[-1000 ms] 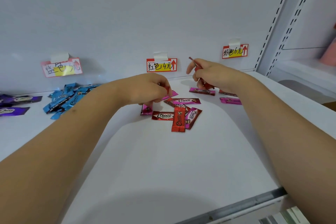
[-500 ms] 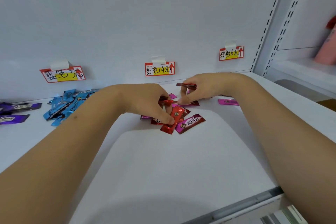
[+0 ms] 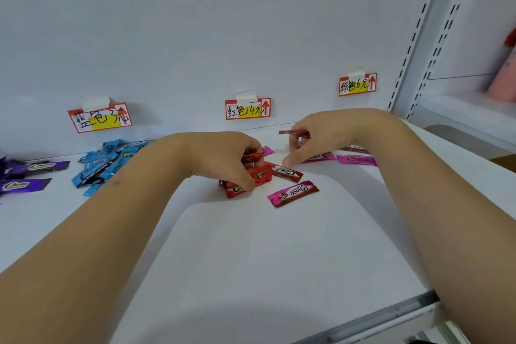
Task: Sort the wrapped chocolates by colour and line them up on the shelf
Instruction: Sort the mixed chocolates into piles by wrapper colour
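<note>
Pink chocolate (image 3: 293, 193) slid forward, left hand (image 3: 223, 159) gripping red chocolates (image 3: 251, 173), right hand (image 3: 321, 134) pinching red wrapper (image 3: 294, 133).

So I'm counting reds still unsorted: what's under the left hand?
The left hand grips red chocolates in a small overlapping pile; one pink wrapper peeks out behind. The fingers cover the pile's middle, so an exact count can't be made.

White shelf (image 3: 251, 254) carries blue chocolates (image 3: 103, 165), purple chocolates (image 3: 25, 176), red chocolates (image 3: 251, 176), pink chocolates (image 3: 293, 193)
</note>
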### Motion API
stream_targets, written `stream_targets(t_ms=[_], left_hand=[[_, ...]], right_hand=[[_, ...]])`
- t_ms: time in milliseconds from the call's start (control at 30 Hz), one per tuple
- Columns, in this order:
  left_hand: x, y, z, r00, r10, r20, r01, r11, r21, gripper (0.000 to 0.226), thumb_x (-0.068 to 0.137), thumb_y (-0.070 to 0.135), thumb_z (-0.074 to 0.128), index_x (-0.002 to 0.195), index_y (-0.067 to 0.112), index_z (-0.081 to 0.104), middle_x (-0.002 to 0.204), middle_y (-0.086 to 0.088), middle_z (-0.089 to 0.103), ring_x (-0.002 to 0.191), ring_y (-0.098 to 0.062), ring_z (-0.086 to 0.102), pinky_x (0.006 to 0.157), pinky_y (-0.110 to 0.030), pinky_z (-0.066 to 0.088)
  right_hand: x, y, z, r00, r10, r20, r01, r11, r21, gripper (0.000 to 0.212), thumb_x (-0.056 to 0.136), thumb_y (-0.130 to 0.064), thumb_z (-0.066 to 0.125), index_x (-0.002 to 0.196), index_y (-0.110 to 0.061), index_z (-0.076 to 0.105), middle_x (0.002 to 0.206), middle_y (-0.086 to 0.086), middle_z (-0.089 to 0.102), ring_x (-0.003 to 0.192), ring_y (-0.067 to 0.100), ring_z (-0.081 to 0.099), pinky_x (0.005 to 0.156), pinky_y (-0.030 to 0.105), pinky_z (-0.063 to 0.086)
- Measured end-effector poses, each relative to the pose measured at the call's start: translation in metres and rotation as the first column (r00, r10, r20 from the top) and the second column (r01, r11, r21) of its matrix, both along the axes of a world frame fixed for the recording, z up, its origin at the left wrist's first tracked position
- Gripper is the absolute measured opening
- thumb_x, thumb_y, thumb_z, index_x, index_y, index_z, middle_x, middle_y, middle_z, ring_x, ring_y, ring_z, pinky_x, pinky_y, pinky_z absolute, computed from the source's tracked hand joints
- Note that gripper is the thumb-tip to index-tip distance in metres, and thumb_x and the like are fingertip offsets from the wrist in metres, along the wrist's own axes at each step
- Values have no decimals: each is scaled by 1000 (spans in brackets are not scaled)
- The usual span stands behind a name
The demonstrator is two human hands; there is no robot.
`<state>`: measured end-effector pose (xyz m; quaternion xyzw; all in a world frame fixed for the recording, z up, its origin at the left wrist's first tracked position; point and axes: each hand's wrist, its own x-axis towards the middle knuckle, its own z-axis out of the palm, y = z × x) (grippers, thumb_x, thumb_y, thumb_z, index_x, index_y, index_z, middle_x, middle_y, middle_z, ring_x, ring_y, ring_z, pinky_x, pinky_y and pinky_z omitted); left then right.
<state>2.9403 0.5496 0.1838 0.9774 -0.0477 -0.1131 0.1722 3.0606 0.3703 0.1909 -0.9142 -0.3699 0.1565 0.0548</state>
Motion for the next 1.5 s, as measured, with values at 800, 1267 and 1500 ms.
stream_targets(t_ms=[800, 1267, 1500], left_hand=[[10, 30, -11, 925, 322, 203, -329, 944, 3, 22, 92, 27, 52, 78, 11, 55, 80, -7, 64, 68, -23, 56, 64, -31, 44], [17, 23, -15, 909, 255, 329, -223, 966, -131, 25, 90, 30, 62, 112, 20, 54, 96, 0, 52, 80, -15, 51, 72, -28, 42], [19, 30, -31, 946, 203, 254, -195, 979, -54, 83, 86, 37, 59, 155, 38, 12, 148, 5, 27, 133, -24, 29, 113, -45, 25]], right_hand=[[-4, 36, -32, 997, 72, 0, -64, 885, 461, 32, 97, -7, 46, 125, -21, 51, 115, -10, 64, 106, 10, 57, 83, 19, 43], [-11, 29, -17, 999, 19, -37, 0, 886, 463, 28, 91, -16, 58, 117, -26, 54, 95, -5, 51, 85, 15, 51, 65, 23, 38], [-5, 33, -20, 955, -9, -296, 194, 775, 601, 54, 98, -18, 44, 148, -36, 36, 142, -12, 43, 130, 8, 39, 100, 26, 27]])
